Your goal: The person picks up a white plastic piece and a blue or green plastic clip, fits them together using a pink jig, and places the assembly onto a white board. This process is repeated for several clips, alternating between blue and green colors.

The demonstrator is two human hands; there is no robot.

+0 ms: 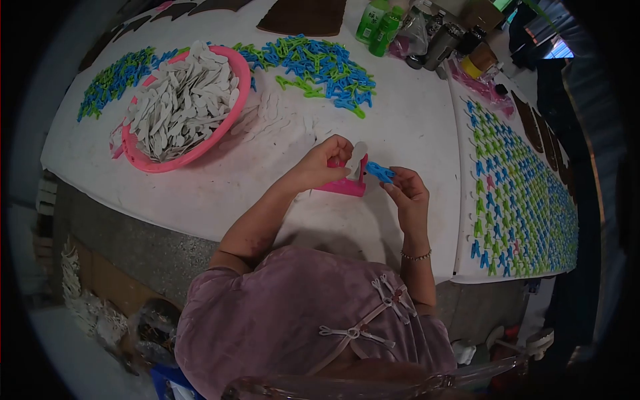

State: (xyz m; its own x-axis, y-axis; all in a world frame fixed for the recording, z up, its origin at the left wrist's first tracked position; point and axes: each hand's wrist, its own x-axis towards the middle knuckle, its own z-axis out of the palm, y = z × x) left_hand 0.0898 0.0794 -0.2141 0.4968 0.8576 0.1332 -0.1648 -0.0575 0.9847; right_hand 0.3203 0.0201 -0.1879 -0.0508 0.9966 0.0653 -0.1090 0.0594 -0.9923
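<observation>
A small pink stand (343, 187) is on the table before me, with a pale, flat, rounded-end piece (359, 155) upright at it. The fingers of my left hand (322, 162) are curled around this piece and the stand, its thumb low against them; the exact grip is partly hidden. Between the thumb and fingertips of my right hand (410, 189) is a blue clothespin (380, 172), its other end at the stand's right edge. More pale pieces like the upright one fill a pink basin (235, 117) at the left.
Heaps of blue and green clothespins (320, 63) spread along the back, some behind the basin. On the right table, clothespins (513, 200) lie in dense rows. Bottles (385, 32) and jars crowd the back right. A brown sheet (303, 17) lies at the far edge.
</observation>
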